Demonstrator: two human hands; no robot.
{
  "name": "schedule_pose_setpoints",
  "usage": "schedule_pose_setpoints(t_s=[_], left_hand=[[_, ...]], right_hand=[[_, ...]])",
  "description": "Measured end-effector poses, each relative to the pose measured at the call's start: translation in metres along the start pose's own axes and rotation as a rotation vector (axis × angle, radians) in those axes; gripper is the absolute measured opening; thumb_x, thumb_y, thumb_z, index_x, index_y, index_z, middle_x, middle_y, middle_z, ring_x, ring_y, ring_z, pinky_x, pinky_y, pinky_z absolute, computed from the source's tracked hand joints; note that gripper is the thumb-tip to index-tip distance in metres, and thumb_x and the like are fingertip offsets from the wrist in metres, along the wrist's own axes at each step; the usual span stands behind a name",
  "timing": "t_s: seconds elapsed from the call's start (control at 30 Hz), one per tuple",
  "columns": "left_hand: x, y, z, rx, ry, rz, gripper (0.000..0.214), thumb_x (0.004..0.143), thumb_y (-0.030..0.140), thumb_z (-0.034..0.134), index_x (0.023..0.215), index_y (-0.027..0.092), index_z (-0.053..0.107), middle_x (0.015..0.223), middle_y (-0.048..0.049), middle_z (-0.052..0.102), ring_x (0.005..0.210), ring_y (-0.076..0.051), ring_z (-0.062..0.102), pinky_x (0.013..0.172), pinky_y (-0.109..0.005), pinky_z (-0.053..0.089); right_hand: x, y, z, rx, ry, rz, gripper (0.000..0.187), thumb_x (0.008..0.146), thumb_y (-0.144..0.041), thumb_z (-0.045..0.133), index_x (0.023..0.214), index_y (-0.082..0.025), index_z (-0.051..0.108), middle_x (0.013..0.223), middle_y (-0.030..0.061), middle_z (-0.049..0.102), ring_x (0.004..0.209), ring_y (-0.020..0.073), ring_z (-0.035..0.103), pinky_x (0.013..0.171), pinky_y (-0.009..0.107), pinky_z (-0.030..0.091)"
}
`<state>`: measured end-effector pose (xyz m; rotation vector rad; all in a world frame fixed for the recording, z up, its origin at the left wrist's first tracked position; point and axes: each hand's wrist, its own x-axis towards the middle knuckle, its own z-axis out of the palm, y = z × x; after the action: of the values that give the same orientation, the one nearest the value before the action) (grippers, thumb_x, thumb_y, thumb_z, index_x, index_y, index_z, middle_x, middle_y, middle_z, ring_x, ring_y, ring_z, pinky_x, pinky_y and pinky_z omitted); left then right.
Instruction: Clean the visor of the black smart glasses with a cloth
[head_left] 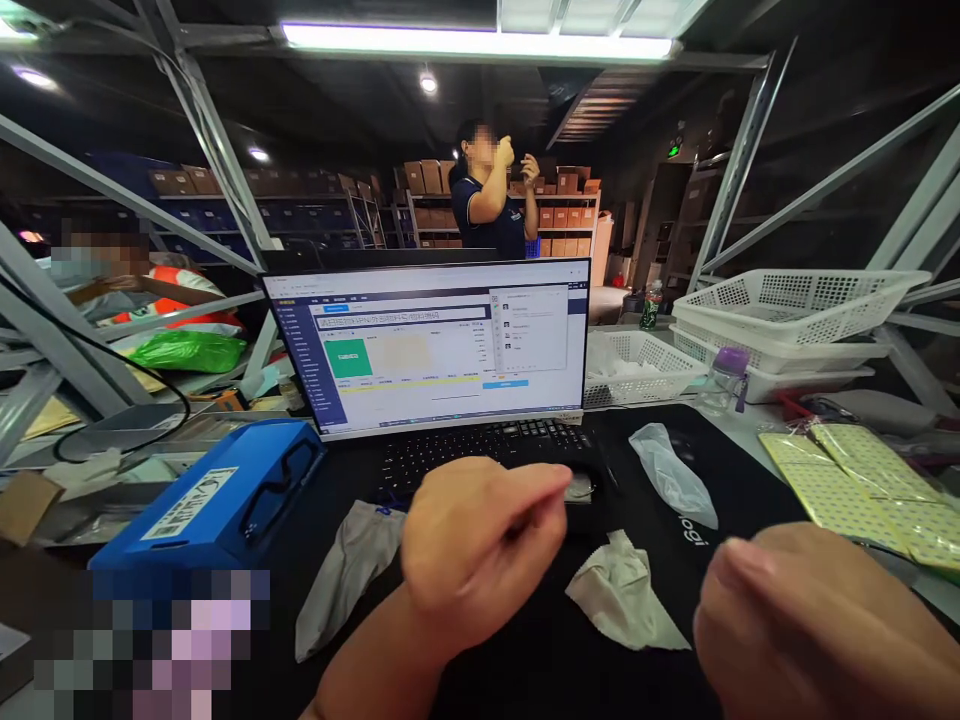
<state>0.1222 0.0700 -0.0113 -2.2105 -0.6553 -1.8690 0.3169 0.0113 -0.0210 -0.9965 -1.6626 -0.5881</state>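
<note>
My left hand [480, 540] is raised over the black desk mat, its fingers curled and pressed together. Just beyond its fingertips is a dark object with a shiny, rounded surface [580, 487]; whether the hand touches it I cannot tell. At the lower right my right hand [810, 620] is closed too, thumb against the curled fingers. What either hand holds, if anything, is hidden. A grey cloth pouch [352, 565] lies left of my left hand. Between the hands rests a crumpled beige cloth [622, 595], with a translucent white plastic bag [671, 470] farther back.
Ahead stand a monitor [442, 350] and a black keyboard [442, 455]. A blue box [217, 495] sits left. White baskets [795, 310], a purple-lidded bottle [724, 380] and yellow patterned packets [862, 480] are right. One person [487, 200] stands behind the monitor; another [180, 290] is left.
</note>
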Motion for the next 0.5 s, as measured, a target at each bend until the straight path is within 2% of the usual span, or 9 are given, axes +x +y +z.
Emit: schedule_pose_setpoints(t_s=[0.07, 0.13, 0.17, 0.23, 0.33, 0.43, 0.5], left_hand=[[0.003, 0.001, 0.006, -0.049, -0.090, 0.068, 0.017, 0.088, 0.008, 0.065, 0.099, 0.020, 0.068, 0.061, 0.0066, 0.062, 0.053, -0.007, 0.053, 0.056, -0.023, 0.041], [0.002, 0.001, 0.014, -0.097, -0.204, 0.125, 0.011, 0.090, 0.010, 0.061, 0.096, 0.018, 0.067, 0.059, 0.0059, 0.060, 0.050, -0.009, 0.049, 0.053, -0.026, 0.036], [0.001, 0.000, 0.019, -0.121, -0.253, 0.158, 0.009, 0.092, 0.012, 0.058, 0.090, 0.017, 0.065, 0.057, 0.0055, 0.058, 0.048, -0.009, 0.046, 0.051, -0.028, 0.033], [-0.003, -0.002, 0.028, -0.141, -0.317, 0.225, 0.019, 0.094, 0.014, 0.054, 0.076, 0.017, 0.059, 0.053, 0.0045, 0.053, 0.044, -0.010, 0.041, 0.048, -0.031, 0.027], [-0.007, -0.007, 0.036, -0.094, -0.315, 0.265, 0.027, 0.093, 0.012, 0.053, 0.067, 0.019, 0.050, 0.052, 0.0044, 0.050, 0.042, -0.011, 0.038, 0.047, -0.032, 0.023], [-0.006, -0.011, 0.038, -0.111, -0.343, 0.232, 0.022, 0.093, 0.013, 0.055, 0.072, 0.019, 0.052, 0.054, 0.0056, 0.054, 0.044, -0.010, 0.044, 0.047, -0.029, 0.027], [-0.005, -0.013, 0.037, -0.085, -0.353, 0.214, 0.023, 0.093, 0.014, 0.052, 0.071, 0.020, 0.050, 0.054, 0.0052, 0.055, 0.044, -0.010, 0.047, 0.048, -0.029, 0.028]], right_hand=[[0.004, -0.001, 0.006, -0.052, -0.018, -0.034, 0.011, 0.091, -0.018, 0.060, 0.092, -0.025, 0.069, 0.049, -0.0062, 0.053, 0.042, 0.0103, 0.047, 0.045, 0.028, 0.033], [0.008, -0.001, 0.012, -0.055, -0.020, -0.087, 0.011, 0.091, -0.017, 0.061, 0.095, -0.024, 0.069, 0.050, -0.0060, 0.055, 0.042, 0.0108, 0.049, 0.046, 0.028, 0.036], [0.009, -0.001, 0.014, -0.028, -0.012, -0.106, 0.014, 0.090, -0.015, 0.061, 0.099, -0.023, 0.068, 0.053, -0.0056, 0.059, 0.044, 0.0110, 0.052, 0.048, 0.028, 0.039], [0.011, 0.000, 0.018, 0.056, -0.002, -0.110, 0.019, 0.090, -0.011, 0.060, 0.101, -0.023, 0.068, 0.065, -0.0042, 0.068, 0.052, 0.0107, 0.060, 0.053, 0.026, 0.045], [0.011, 0.002, 0.023, 0.068, 0.016, -0.091, 0.023, 0.088, -0.007, 0.059, 0.100, -0.024, 0.069, 0.079, -0.0025, 0.075, 0.065, 0.0109, 0.069, 0.059, 0.023, 0.050], [0.012, 0.005, 0.025, 0.024, 0.086, -0.109, 0.025, 0.086, -0.006, 0.062, 0.103, -0.024, 0.070, 0.079, -0.0021, 0.076, 0.066, 0.0124, 0.070, 0.058, 0.023, 0.052], [0.013, 0.007, 0.028, 0.031, 0.047, -0.080, 0.021, 0.088, -0.009, 0.060, 0.100, -0.024, 0.071, 0.080, -0.0012, 0.077, 0.066, 0.0134, 0.072, 0.057, 0.024, 0.053]])
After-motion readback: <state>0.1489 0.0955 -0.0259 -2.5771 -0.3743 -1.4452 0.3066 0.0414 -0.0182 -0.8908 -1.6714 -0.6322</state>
